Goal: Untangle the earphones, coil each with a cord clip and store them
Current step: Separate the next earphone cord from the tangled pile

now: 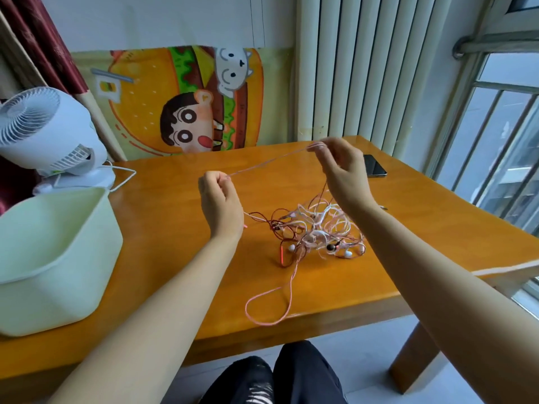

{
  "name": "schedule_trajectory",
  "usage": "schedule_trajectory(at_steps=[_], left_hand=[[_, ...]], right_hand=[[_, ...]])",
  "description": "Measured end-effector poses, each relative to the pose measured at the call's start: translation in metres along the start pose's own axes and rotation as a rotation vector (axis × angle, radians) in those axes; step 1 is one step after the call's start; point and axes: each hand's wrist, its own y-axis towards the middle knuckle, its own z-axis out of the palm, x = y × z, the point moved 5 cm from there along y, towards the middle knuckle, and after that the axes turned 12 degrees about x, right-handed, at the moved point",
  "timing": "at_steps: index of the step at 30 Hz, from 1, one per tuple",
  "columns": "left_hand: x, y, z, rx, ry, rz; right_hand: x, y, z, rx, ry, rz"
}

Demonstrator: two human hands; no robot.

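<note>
A tangle of pink, white and dark red earphones (316,231) lies in the middle of the wooden table (163,217). A pink cord (271,162) is stretched taut above the table between my two hands. My left hand (220,204) pinches its left end, and my right hand (339,167) pinches the right end higher up. From my right hand the cord drops into the tangle. Another pink loop (269,307) trails from the tangle to the table's front edge. No cord clip shows.
A pale green plastic bin (55,258) stands at the table's left. A white fan (49,132) with its cable sits behind it. A dark phone (374,166) lies at the back right. A radiator and a window stand beyond the table.
</note>
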Motion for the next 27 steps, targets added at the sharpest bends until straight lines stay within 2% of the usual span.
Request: schedule_trajectory(at_steps=[1,3,5,7,10,12,14,15,16,17,19,20,23,27], left_hand=[[0.003,0.001,-0.002,-0.011,-0.016,-0.043],[0.019,0.003,-0.010,-0.022,0.009,-0.169],[0.040,0.002,-0.018,0.014,0.106,-0.290],[0.057,0.001,-0.020,0.134,0.226,-0.369],[0.065,-0.005,-0.008,0.402,0.439,-0.402],[0.051,-0.009,-0.006,0.370,0.457,-0.319],[0.017,-0.014,-0.010,0.195,0.397,-0.084],[0.002,-0.016,-0.007,0.170,0.363,0.020],[-0.010,-0.018,0.000,0.229,0.299,0.059],[-0.015,-0.020,0.011,0.364,0.175,0.011],[-0.024,-0.032,0.035,0.664,-0.109,-0.208],[-0.025,-0.037,0.043,0.732,-0.203,-0.285],[-0.029,-0.043,0.054,0.723,-0.360,-0.314],[-0.020,-0.041,0.047,0.557,-0.474,-0.382]], right_hand=[[-0.008,0.000,0.004,0.081,-0.026,0.095],[-0.035,-0.008,0.012,0.378,-0.093,0.334],[-0.054,-0.023,0.019,0.621,-0.097,0.467],[-0.060,-0.028,0.022,0.626,0.009,0.465],[-0.054,-0.023,0.023,0.471,0.147,0.423],[-0.047,-0.019,0.026,0.444,0.140,0.396],[-0.038,-0.017,0.031,0.458,0.099,0.351],[-0.034,-0.017,0.035,0.463,0.082,0.331],[-0.030,-0.016,0.038,0.464,0.068,0.315],[-0.026,-0.016,0.041,0.469,0.056,0.299],[-0.019,-0.018,0.049,0.521,0.029,0.270],[-0.017,-0.020,0.054,0.576,0.021,0.261],[-0.018,-0.031,0.064,0.732,-0.043,0.269],[-0.040,-0.037,0.061,0.824,-0.341,0.285]])
